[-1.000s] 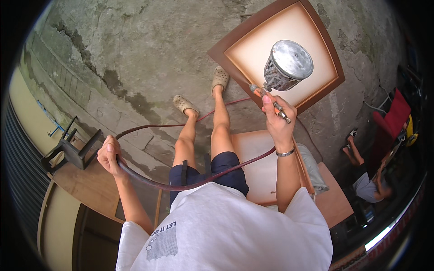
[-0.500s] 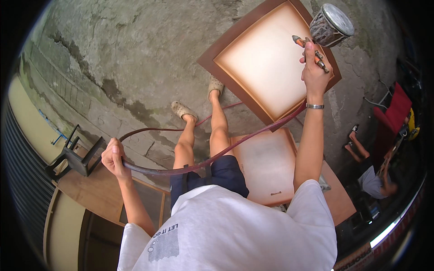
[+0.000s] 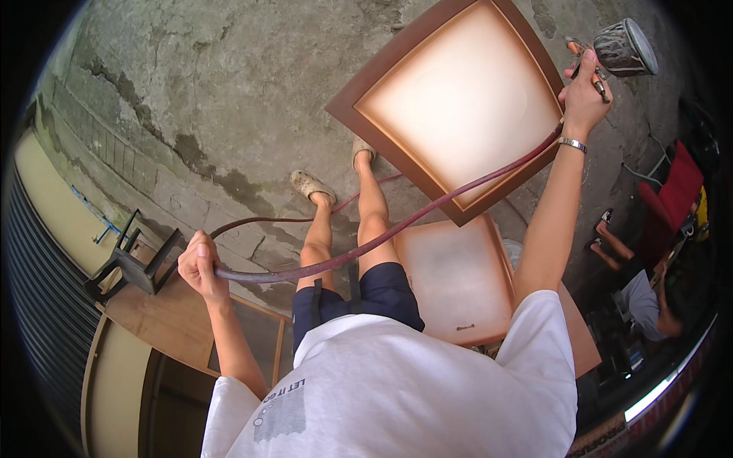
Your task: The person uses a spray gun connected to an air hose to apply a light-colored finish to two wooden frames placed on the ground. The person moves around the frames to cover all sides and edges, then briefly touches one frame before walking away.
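My left hand grips a dark red hose at the lower left; it loops across my legs up to my right hand. My right hand, at upper right, is closed round a spray gun with orange parts and a paint-spattered metal cup. The gun sits just beyond the right edge of a square panel with a dark brown border and a cream middle shaded brown round its rim. Below that, beside my thighs, lies a second pale panel with brown-tinted edges and a small handle.
A black chair frame stands on wooden furniture at left. At right, another person in a grey shirt is beside a red cloth-like object. Cracked concrete ground spans the top, and my feet in beige clogs stand on it.
My right hand has moved up and rightward with the spray gun, from over the framed panel to past its right edge, tilting the cup. My left hand has shifted slightly right.
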{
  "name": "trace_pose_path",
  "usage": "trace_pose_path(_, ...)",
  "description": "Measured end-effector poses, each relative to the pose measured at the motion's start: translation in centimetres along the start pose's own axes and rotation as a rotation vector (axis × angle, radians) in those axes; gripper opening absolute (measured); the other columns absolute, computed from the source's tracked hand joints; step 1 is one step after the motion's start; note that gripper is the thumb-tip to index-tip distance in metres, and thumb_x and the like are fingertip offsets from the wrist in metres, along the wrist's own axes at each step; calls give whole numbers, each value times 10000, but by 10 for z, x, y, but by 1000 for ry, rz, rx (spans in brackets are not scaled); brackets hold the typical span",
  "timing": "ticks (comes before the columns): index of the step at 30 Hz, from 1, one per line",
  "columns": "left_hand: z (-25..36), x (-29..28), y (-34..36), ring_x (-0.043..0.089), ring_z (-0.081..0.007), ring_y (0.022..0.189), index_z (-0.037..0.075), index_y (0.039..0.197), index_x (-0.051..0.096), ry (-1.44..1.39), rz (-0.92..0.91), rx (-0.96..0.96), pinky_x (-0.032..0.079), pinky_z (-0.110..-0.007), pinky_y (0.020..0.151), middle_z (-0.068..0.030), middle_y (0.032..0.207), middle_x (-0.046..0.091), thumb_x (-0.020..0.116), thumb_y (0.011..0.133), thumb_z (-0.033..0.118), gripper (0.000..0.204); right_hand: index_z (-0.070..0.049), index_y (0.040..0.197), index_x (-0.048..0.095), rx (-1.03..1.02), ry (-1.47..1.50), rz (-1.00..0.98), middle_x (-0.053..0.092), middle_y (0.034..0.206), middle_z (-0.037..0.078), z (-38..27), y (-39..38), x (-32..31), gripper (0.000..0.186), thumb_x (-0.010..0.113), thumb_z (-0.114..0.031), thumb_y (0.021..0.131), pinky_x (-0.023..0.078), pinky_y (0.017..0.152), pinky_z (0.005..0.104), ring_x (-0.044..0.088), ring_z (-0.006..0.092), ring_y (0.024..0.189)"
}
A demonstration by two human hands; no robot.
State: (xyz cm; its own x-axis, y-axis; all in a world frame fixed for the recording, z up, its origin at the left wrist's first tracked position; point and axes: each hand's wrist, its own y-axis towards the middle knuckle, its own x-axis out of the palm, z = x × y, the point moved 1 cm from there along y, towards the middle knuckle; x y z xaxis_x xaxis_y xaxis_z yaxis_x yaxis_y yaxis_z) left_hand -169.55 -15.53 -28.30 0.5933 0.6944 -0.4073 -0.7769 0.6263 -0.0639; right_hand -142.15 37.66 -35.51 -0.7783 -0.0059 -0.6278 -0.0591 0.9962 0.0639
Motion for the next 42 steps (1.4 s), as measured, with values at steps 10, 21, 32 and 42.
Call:
trace_pose_path(10, -7, -33, -19, 284, -153, 604, 1, 578, 373, -125, 23, -50, 199, -336, 582, -42, 575, 341, 540, 1008, 204, 504, -9, 1082, 777, 108, 95, -403, 623, 626, 29, -20, -183, -6, 381, 649, -360, 1011, 439, 525, 267, 553, 79, 543)
trace_pose_path(21, -8, -52, -30, 294, -146, 540, 29, 543, 349, -81, 31, 4, 211, -327, 544, -31, 494, 346, 502, 986, 187, 495, 8, 1063, 762, 98, 101, -756, 730, 802, 136, -50, -297, -37, 274, 683, -242, 985, 512, 642, 293, 676, 152, 706)
trace_pose_path(32, -7, -42, -28, 308, -158, 543, 24, 560, 342, -24, -18, 29, 216, -334, 550, -41, 519, 353, 505, 992, 175, 486, -49, 1115, 777, 32, 33, -381, 566, 658, -12, -4, -180, -4, 407, 622, -413, 1021, 290, 382, 230, 401, 21, 426)
trace_pose_path(42, 6, -3, -11, 313, -162, 547, 20, 576, 348, 9, -37, 23, 209, -341, 548, -48, 528, 358, 515, 995, 177, 477, -27, 973, 784, 45, 16, -55, 683, 684, 58, 19, -14, 15, 465, 654, -473, 981, 351, 354, 261, 489, 82, 373)
